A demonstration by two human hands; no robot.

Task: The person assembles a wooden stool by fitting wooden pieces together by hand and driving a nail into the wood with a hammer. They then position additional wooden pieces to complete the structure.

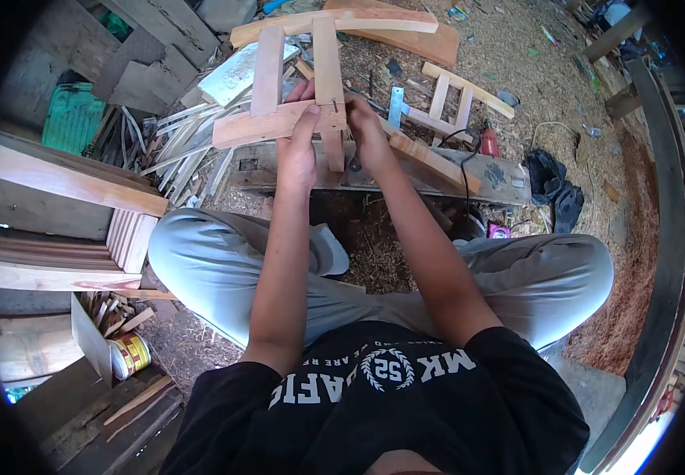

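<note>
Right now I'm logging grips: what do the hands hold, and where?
Both hold the wooden frame: left hand on its crosspiece, right hand beside the upright slat.

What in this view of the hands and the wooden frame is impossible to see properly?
- Head view: the left hand covers the wooden frame joint beneath it.
- The right hand hides its grip; the dark piece beneath is too small.
- The tin can label is too small.

Person: black short-sleeved T-shirt [382, 404], white printed lettering and a laurel emblem with "52" across the chest; light grey trousers [223, 269]; forearms bare; hands [297, 154] bare, no gloves.
</note>
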